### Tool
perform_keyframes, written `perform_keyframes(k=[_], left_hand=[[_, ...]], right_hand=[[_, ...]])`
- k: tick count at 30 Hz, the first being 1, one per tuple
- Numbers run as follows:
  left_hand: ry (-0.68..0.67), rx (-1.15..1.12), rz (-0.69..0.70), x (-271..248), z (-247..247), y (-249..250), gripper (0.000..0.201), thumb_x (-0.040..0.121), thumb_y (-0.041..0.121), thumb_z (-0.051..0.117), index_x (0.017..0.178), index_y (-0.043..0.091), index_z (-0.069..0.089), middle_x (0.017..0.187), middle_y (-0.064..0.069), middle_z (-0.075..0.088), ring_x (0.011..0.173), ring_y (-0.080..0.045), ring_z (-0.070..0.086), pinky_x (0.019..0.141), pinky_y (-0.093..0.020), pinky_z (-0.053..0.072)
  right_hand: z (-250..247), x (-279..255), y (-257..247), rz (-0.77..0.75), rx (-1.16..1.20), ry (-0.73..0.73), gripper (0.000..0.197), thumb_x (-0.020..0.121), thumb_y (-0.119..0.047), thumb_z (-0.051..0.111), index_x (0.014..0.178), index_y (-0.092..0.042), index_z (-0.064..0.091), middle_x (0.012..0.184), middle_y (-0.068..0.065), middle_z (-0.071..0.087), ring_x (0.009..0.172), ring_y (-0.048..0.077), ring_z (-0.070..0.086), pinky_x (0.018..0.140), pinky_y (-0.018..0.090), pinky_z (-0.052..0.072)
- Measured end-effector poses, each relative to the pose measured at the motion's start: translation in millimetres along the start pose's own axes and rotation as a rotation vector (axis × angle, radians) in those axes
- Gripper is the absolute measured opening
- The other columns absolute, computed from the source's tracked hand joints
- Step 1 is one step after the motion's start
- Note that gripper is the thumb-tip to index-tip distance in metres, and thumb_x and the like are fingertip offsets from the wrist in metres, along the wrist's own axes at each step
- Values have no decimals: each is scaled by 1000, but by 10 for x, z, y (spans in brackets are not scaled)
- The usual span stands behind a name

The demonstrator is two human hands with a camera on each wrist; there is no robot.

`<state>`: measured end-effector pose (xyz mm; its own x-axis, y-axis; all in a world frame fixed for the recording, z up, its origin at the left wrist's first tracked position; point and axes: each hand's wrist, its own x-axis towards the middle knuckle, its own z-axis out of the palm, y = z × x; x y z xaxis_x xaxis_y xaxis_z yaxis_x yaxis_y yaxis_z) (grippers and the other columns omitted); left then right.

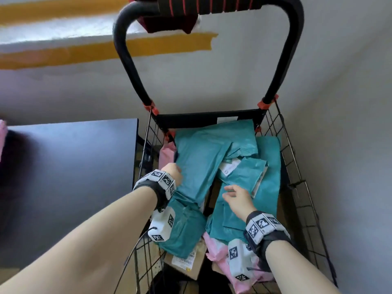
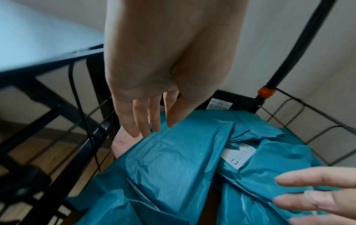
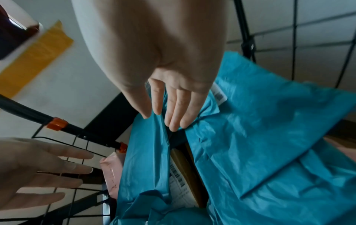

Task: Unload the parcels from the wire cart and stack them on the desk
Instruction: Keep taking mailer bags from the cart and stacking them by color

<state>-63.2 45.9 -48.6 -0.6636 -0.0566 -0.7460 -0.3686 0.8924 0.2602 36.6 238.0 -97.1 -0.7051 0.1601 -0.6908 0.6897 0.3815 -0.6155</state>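
The wire cart (image 1: 297, 170) holds several teal plastic parcels, pink ones and a cardboard box (image 1: 184, 266). A long teal parcel (image 1: 199, 168) (image 2: 173, 159) lies slanted on the left of the pile. My left hand (image 1: 172, 171) (image 2: 152, 127) is at its left edge with straight fingers, over a pink parcel (image 2: 123, 141). My right hand (image 1: 233, 193) (image 3: 169, 121) hovers flat over another teal parcel (image 1: 244, 177) (image 3: 260, 137), fingertips at the gap between the two. Neither hand grips anything. The dark desk (image 1: 70, 166) stands left of the cart.
The cart's black handle (image 1: 131, 66) arches up behind the parcels, with a red-and-black cloth item (image 1: 176, 20) hanging at its top. A pink parcel (image 1: 222, 257) lies at the cart's near end. A pink item (image 1: 2, 136) shows at the desk's far left edge.
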Motion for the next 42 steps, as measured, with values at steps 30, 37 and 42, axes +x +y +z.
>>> perform_keyframes(k=[30,37,42], left_hand=[[125,-547,-128,596,639,-319,45,87,-3,47,129,11,53,133,-14,52,114,-33,56,91,-36,48],[67,-626,-58,455,670,-100,45,92,13,57,136,12,47,133,-10,54,122,-26,52,98,-32,43],[15,-785,3,269,598,-30,41,91,8,58,131,7,53,124,-16,61,113,-30,59,102,-40,46]], right_hand=[[302,809,168,25,571,-32,13,79,-7,70,89,-13,63,99,13,70,93,28,67,88,51,54],[-96,578,165,-12,698,-152,20,88,9,55,97,-9,58,95,9,66,84,16,66,76,36,58],[-422,305,119,-39,663,-131,19,88,10,54,103,-2,55,92,8,66,78,15,68,65,29,59]])
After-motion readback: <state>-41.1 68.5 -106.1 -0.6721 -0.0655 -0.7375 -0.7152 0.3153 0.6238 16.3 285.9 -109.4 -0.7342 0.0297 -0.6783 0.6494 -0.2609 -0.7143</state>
